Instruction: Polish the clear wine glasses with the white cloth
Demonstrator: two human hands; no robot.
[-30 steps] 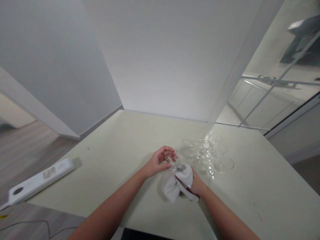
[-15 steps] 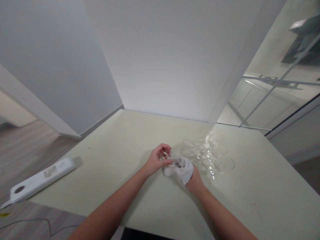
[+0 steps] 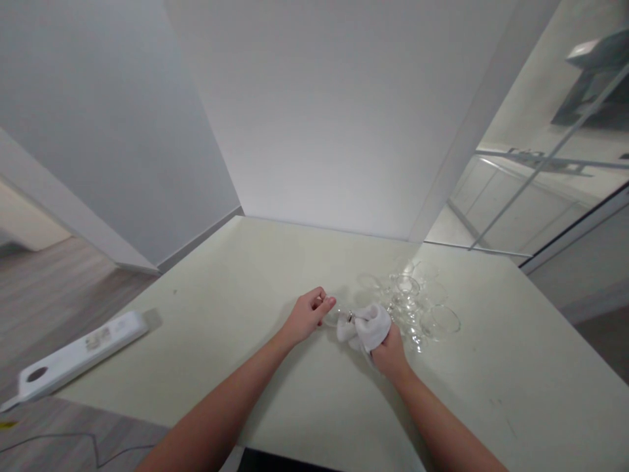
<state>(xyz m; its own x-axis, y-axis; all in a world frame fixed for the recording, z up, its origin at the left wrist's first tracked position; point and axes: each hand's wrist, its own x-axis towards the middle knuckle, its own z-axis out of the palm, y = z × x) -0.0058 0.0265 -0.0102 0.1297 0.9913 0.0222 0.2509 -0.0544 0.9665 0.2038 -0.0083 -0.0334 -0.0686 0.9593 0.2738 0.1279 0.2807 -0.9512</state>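
My left hand (image 3: 309, 312) is closed on a clear stemmed glass (image 3: 332, 317), thumb and fingers pinching it near the rim. The glass lies tilted between my hands, its outline faint against the pale table. A white cloth (image 3: 374, 325) is bunched in my right hand (image 3: 392, 351), whose fingers are mostly covered by it. The cloth meets the right end of the glass around its narrow part. Just beyond my right hand, several clear glasses (image 3: 440, 321) stand close together, their rims and shiny bases overlapping.
A pale table (image 3: 236, 282) reaches back to a white wall panel (image 3: 324, 151). At its left edge lies a white power strip (image 3: 73, 354). A cable (image 3: 93, 436) runs over the floor at lower left. Glass panes with a metal frame (image 3: 506, 216) rise at the right.
My right hand and the cloth have shifted slightly right. My left hand has turned, bringing the thumb up and the glass rim partly out of sight.
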